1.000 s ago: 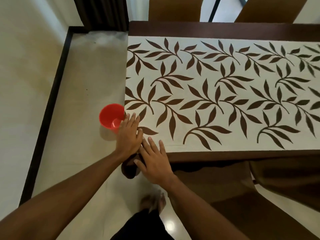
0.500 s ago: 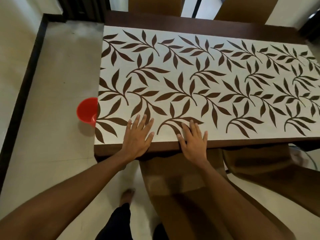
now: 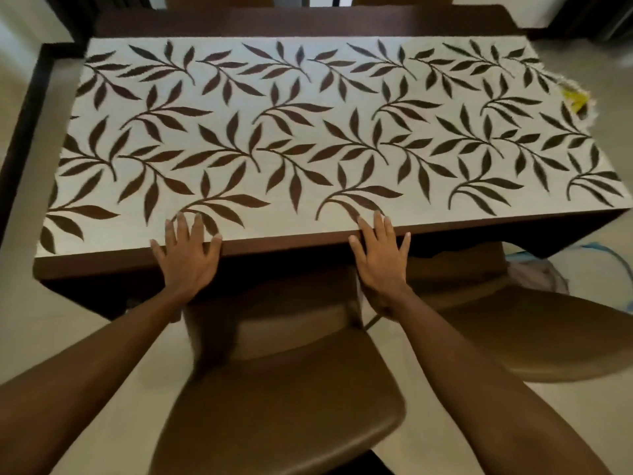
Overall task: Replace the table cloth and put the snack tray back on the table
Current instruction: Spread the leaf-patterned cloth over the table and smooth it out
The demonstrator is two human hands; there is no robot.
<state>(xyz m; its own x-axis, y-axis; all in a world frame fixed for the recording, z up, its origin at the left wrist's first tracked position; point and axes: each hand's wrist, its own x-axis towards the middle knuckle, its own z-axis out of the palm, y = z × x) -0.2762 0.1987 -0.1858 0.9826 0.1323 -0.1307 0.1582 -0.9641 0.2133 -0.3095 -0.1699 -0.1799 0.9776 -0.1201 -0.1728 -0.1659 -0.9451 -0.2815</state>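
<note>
A cream table cloth (image 3: 308,132) printed with brown leaf sprigs lies flat over the dark wooden table (image 3: 308,22). My left hand (image 3: 186,252) presses palm down on the cloth's near edge, fingers spread. My right hand (image 3: 380,253) lies flat on the same edge further right, fingers apart too. Neither hand holds anything. No snack tray is in view.
Two brown padded chairs (image 3: 284,399) (image 3: 534,334) stand tucked at the near side, under my arms. More chair backs show beyond the far edge. A yellow scrap (image 3: 575,97) sits at the cloth's right end. Pale tiled floor (image 3: 20,186) lies to the left.
Both hands have slid to the right along the near edge and spread further apart. The view has shifted right, and the red cup on the floor has left the frame.
</note>
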